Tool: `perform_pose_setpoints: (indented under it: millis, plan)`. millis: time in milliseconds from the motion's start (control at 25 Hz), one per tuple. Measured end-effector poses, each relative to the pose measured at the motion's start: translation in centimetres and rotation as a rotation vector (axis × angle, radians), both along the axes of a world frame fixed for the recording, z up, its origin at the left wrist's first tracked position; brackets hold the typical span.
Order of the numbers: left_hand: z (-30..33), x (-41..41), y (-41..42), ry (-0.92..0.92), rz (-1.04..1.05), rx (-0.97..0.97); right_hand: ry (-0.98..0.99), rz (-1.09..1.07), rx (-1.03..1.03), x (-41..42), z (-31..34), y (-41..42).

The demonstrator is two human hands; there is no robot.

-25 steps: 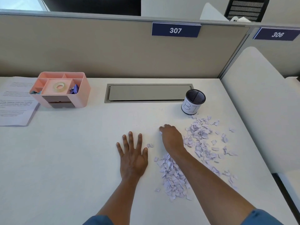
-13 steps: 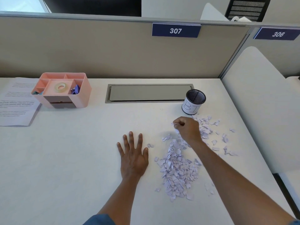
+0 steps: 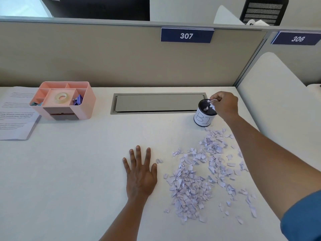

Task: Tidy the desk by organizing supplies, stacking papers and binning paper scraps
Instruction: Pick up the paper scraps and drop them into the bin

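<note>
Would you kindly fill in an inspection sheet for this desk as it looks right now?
Surface: white desk, closed grey hatch.
Job's things: paper scraps strewn right of centre; bin upright; stacked papers far left.
Clutter: pink organizer holding tape and clips.
Hands: left hand flat on desk; right hand pinches scraps over the bin.
Cables: nothing seen.
Surroundings: partition with signs 307, 306.

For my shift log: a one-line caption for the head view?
Right hand drops paper scraps into the mesh bin; left hand rests flat on the desk.
</note>
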State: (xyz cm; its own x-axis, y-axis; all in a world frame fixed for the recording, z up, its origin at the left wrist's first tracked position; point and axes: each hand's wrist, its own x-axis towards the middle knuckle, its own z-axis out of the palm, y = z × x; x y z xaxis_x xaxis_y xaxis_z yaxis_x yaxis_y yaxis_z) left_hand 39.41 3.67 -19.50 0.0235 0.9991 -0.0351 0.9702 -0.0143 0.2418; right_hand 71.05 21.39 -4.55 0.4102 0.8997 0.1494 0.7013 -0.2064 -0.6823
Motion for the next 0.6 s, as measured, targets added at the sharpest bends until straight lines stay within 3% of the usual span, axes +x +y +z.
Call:
perform_pose_setpoints:
  millis: [200, 360, 440, 520, 600]
  plan:
    - [-0.3, 0.2, 0.2, -0.005, 0.002, 0.009, -0.036, 0.056, -0.074, 0.7, -0.2, 0.3]
    - [-0.1, 0.2, 0.2, 0.001, 0.003, -0.001, 0.01, -0.002, 0.098, -0.8, 1.7, -1.0]
    - [0.0, 0.2, 0.2, 0.009, 0.002, -0.009, 0.062, 0.091, 0.124, -3.4, 1.0, -3.1]
    - [0.2, 0.3, 0.2, 0.008, 0.001, -0.016, 0.12, 0.313, -0.071, -7.0, -1.8, -6.0]
    - [0.3, 0.3, 0.1, 0.007, 0.001, -0.022, 0.019, 0.462, -0.347, -10.3, -5.6, -8.8]
